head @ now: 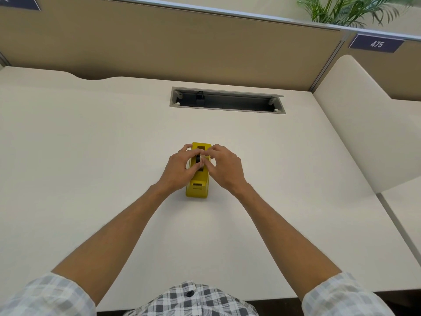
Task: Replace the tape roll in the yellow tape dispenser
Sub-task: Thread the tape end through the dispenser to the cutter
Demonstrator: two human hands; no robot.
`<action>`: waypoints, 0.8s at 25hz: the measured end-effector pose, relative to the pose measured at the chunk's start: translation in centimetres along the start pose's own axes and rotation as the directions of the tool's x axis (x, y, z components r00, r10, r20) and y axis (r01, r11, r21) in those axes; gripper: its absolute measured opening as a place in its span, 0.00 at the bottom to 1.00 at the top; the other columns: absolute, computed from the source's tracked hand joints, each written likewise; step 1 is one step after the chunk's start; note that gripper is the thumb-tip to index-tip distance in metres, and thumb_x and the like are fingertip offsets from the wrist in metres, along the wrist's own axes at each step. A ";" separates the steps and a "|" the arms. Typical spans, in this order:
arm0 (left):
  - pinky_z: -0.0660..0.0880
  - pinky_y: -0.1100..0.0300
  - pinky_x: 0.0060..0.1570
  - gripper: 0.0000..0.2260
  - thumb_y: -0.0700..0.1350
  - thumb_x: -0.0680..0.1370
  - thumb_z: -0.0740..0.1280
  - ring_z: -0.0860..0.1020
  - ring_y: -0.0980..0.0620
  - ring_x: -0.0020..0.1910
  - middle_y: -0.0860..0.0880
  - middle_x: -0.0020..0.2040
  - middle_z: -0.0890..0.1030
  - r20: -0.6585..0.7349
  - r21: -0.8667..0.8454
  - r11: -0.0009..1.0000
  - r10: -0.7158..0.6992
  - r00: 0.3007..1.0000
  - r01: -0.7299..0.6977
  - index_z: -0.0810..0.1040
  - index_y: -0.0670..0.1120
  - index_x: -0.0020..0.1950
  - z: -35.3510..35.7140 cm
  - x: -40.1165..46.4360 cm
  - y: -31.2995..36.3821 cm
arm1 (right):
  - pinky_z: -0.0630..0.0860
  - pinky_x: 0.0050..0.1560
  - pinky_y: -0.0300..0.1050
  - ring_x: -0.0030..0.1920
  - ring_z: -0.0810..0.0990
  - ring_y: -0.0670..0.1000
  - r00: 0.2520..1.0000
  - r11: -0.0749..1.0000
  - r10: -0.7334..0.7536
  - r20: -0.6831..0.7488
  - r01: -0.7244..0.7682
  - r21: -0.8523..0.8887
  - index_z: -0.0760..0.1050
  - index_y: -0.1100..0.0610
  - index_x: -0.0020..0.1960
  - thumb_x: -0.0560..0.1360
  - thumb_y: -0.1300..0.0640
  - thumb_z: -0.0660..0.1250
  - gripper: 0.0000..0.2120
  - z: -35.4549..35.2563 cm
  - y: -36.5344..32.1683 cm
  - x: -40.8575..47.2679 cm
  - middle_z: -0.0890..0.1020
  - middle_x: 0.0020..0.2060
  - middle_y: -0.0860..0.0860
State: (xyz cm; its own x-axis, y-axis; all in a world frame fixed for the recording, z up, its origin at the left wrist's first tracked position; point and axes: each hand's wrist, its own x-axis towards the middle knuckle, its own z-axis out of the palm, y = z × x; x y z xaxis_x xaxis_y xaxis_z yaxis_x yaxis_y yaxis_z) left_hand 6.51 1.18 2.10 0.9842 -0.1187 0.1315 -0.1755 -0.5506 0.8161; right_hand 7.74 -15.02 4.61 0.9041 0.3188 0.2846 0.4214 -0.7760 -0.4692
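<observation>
— How many dispensers are you working on?

— One. A single yellow tape dispenser [197,185] is sitting on the counter [91,156], near the middle, its long side pointing away from me.

— And your hands?

— Both are hovering over its far half. My left hand [180,166] is curling against the left side, thumb reaching over the open slot on top. My right hand [224,166] is coming in from the right, fingers pinching together over the same slot. I am pinching something small and pale there, but I cannot tell what.

— Any tape roll showing?

— One dark round part [198,158] is showing in the slot between my thumbs; whether it is the hub or a roll, I cannot tell.

— Anything else there?

— One cable tray [227,109] is sitting open, set into the counter farther back.
</observation>
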 end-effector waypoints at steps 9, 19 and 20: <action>0.76 0.45 0.58 0.15 0.51 0.79 0.65 0.75 0.48 0.61 0.49 0.67 0.74 0.010 0.063 0.998 0.028 1.000 -0.028 0.75 0.52 0.65 0.0 0.0 -0.2 | 0.72 0.32 0.43 0.44 0.81 0.53 0.980 0.972 -0.179 -0.091 0.162 -0.168 0.83 0.54 0.49 0.76 0.56 0.68 0.06 0.1 -0.1 -1.1 0.83 0.45 0.51; 0.75 0.45 0.60 0.14 0.48 0.79 0.65 0.73 0.48 0.64 0.49 0.66 0.75 0.005 0.049 0.998 0.033 0.999 -0.033 0.76 0.52 0.64 -0.3 -0.1 0.2 | 0.70 0.32 0.40 0.47 0.79 0.50 0.990 0.981 -0.136 -0.029 0.131 -0.141 0.79 0.51 0.58 0.78 0.53 0.65 0.10 0.3 0.0 -1.1 0.79 0.51 0.50; 0.75 0.45 0.60 0.14 0.49 0.79 0.65 0.74 0.48 0.64 0.49 0.66 0.75 0.006 0.048 0.998 0.033 0.999 -0.033 0.76 0.52 0.64 -0.3 -0.2 0.2 | 0.71 0.32 0.40 0.47 0.79 0.50 0.990 0.981 -0.137 -0.035 0.131 -0.143 0.79 0.51 0.58 0.78 0.53 0.65 0.11 0.3 0.0 -1.1 0.79 0.51 0.50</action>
State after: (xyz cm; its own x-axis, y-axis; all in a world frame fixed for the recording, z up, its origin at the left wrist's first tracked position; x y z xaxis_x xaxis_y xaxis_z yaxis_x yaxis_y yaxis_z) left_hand 6.29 1.32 2.43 0.9777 -0.1415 0.1553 -0.2092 -0.5852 0.7834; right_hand 6.74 -15.18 4.08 0.8345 0.4031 0.3757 0.5218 -0.7973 -0.3034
